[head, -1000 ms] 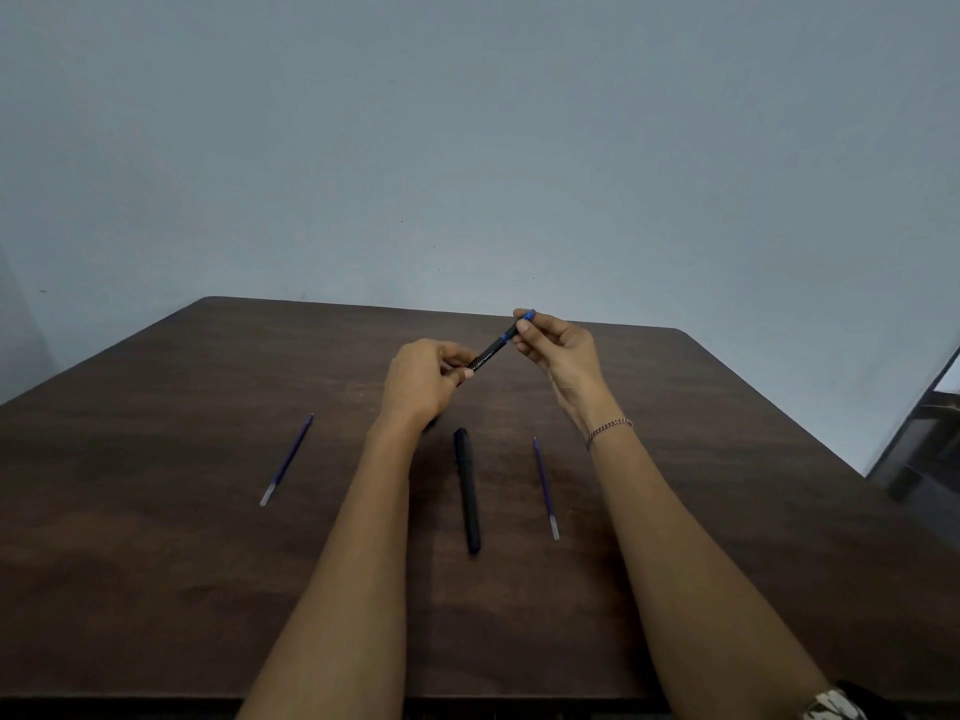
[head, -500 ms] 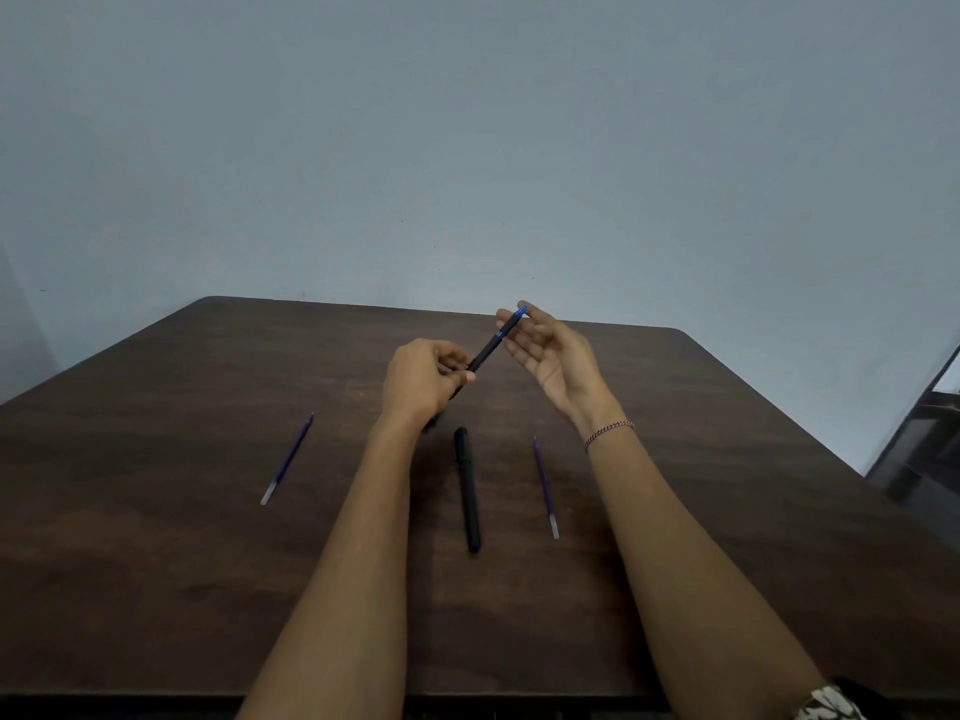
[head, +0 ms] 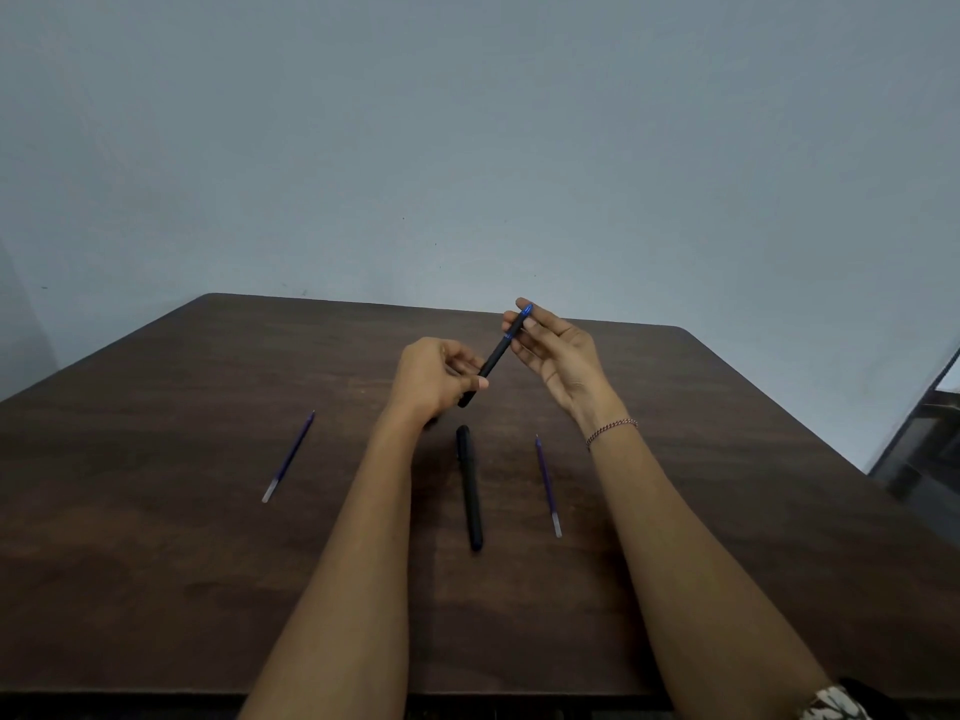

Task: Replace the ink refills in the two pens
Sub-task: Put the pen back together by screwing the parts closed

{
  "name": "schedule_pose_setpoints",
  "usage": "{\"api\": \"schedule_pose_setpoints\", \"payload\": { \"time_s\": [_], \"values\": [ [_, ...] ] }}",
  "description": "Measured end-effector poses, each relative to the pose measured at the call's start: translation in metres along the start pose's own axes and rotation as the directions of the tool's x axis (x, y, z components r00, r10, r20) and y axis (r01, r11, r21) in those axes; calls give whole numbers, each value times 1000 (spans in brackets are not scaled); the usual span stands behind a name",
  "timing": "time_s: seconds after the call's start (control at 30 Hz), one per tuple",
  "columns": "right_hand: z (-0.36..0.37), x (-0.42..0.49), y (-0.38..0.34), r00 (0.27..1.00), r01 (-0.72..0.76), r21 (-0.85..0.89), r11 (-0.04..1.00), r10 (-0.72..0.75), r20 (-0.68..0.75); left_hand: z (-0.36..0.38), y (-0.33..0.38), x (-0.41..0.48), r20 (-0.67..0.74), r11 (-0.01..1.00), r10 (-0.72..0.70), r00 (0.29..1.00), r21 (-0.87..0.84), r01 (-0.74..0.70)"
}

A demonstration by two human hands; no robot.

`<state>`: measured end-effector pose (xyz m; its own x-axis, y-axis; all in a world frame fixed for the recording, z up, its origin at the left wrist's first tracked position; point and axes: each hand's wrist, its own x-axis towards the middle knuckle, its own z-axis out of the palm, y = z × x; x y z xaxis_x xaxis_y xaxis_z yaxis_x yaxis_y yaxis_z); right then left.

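A black pen with a blue end is held tilted above the table. My left hand is closed around its lower end. My right hand is spread with its palm toward me, and its fingertips touch the pen's blue upper end. A second black pen lies on the table between my forearms. One purple refill lies to the left of my left arm. Another purple refill lies just right of the second pen.
The dark brown wooden table has rounded far corners and stands against a pale blue-grey wall. A dark piece of furniture stands off the table's right edge.
My right hand has opened from a pinch on the pen's blue end to spread fingers resting against it. The pen has tilted up a little. My left hand kept its grip.
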<state>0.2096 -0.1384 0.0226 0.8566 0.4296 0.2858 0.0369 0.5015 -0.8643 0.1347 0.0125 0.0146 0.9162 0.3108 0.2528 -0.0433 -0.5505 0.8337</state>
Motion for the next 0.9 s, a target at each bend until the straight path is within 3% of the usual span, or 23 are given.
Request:
{"api": "schedule_pose_setpoints", "payload": {
  "time_s": [0.2, 0.37, 0.73, 0.9],
  "values": [
    [0, 2, 3, 999, 2, -24, 1000, -4, -49, 3, 3, -2, 55, 1000, -6, 998, -24, 7],
    [-1, 1, 0, 999, -25, 60, 998, 24, 23, 2, 3, -2, 52, 999, -19, 998, -36, 21],
    [-1, 0, 2, 1000, 5, -27, 1000, -5, -22, 2, 4, -5, 69, 999, -4, 998, -42, 7],
    [1, -1, 1, 999, -23, 11, 1000, 23, 46, 2, 4, -6, 60, 999, 0, 998, -40, 2]
  ]
}}
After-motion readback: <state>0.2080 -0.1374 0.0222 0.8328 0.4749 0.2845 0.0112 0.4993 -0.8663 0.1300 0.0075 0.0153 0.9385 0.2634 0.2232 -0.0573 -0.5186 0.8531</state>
